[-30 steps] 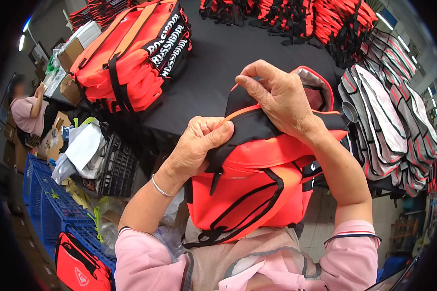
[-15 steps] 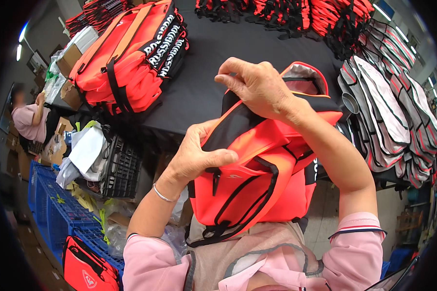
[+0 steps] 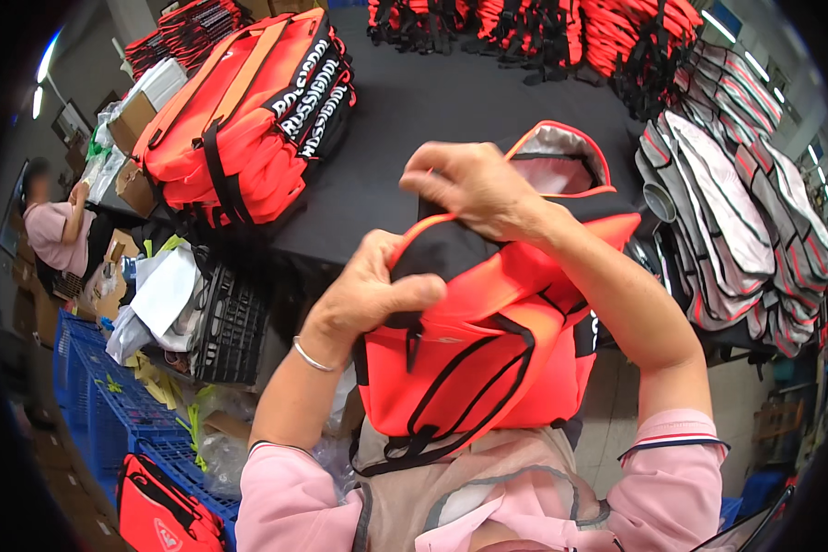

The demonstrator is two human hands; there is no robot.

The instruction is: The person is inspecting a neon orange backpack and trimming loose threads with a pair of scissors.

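Sleeves (image 3: 667, 469) of pale pink fabric with striped cuffs lie nearest, flanking an apron (image 3: 497, 455) of beige mesh with grey edging. Directly before the apron stands a backpack (image 3: 478, 304) of bright orange-red fabric with black panels and an orange shoulder strap; its top is open, with a grey-lined flap raised on the far side.

The left hand (image 3: 363, 290), with a silver-coloured bangle (image 3: 315, 357) at the wrist, touches the left rim of the opening: thumb extended over black fabric, remaining fingers partly hidden. Whether they clamp the fabric cannot be told. The right hand (image 3: 478, 189) is over the opening, fingers bent, fingertips blurred; whether these meet or pinch anything cannot be told.

Lower left: a smaller orange-red bag (image 3: 170, 506) with black trim, beside blue plastic lattice crates (image 3: 110, 405). Past these, a black plastic lattice crate (image 3: 235, 322) with a white sheet (image 3: 166, 294) near it.

Beyond the backpack, a table (image 3: 414, 120) covered in black cloth bears a stack of orange-red bags (image 3: 248, 120) at left, and overlapping grey-white fabric pieces (image 3: 718, 202) edged in black and red at right. Bundled orange-red pieces (image 3: 524, 28) with black straps line the far edge. Far left: a co-worker (image 3: 60, 221) in a pink top.
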